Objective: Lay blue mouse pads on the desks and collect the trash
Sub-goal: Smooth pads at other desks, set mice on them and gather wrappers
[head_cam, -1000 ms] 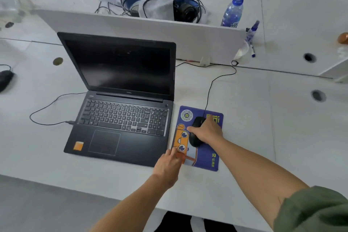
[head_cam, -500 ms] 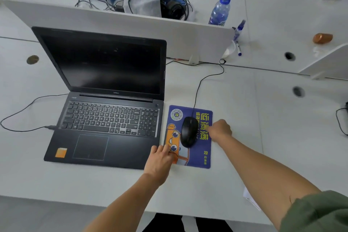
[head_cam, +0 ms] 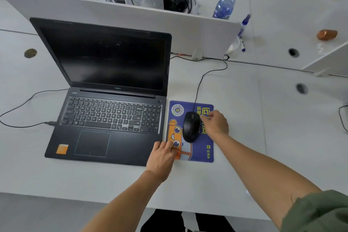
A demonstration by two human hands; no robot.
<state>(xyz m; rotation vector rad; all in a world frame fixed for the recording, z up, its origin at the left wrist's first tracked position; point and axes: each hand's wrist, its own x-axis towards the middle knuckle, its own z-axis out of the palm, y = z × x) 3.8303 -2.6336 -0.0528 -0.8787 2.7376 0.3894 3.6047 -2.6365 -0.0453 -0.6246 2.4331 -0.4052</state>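
Note:
A blue mouse pad (head_cam: 206, 149) with an orange cartoon print lies flat on the white desk (head_cam: 282, 137), just right of the laptop. A black wired mouse (head_cam: 190, 126) rests on the pad's middle. My left hand (head_cam: 162, 157) presses its fingertips flat on the pad's near left corner. My right hand (head_cam: 215, 124) sits over the pad's right side, loosely curled, fingertips touching the mouse's right edge without wrapping around it.
An open black laptop (head_cam: 111, 100) fills the left, its cable running off left. Behind a white divider (head_cam: 131, 22) lie tangled cables, a water bottle (head_cam: 225, 3), a blue pen (head_cam: 243, 32) and an orange object (head_cam: 326, 34). Cable holes lie to the right.
My right hand let go of the mouse, drew back to the right, then came back with fingertips at the mouse's side. My left hand stayed on the pad's corner.

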